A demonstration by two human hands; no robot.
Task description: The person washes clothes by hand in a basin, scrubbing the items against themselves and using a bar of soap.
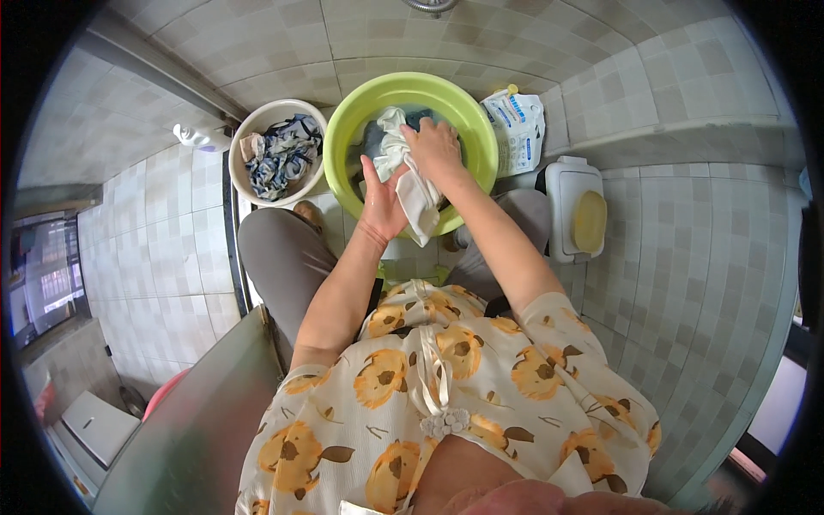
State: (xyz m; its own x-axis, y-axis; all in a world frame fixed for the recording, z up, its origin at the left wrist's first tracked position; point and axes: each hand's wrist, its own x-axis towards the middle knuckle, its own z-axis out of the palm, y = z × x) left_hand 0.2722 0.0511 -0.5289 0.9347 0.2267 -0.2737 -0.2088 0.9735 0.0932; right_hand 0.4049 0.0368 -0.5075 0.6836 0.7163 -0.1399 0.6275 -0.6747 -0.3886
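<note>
A lime-green plastic basin [341,122] stands on the floor between my knees. Water and dark fabric [376,138] show inside it. Over the basin I hold a wet white cloth [418,199], bunched at its far part, with one end hanging past the near rim. My left hand [386,203] is palm up with the thumb raised, and the cloth lies across its fingers, which are partly hidden. From above, my right hand [434,148] presses on the same cloth with bent fingers.
On the left, a smaller white basin [241,174] contains patterned clothes [283,161]; a white bottle [196,138] is beyond it. A detergent pouch [518,132] with a yellow cap leans right of the green basin. Nearer is a lidded white bin [566,174] bearing a yellow oval object [589,222]. Tiled walls surround me.
</note>
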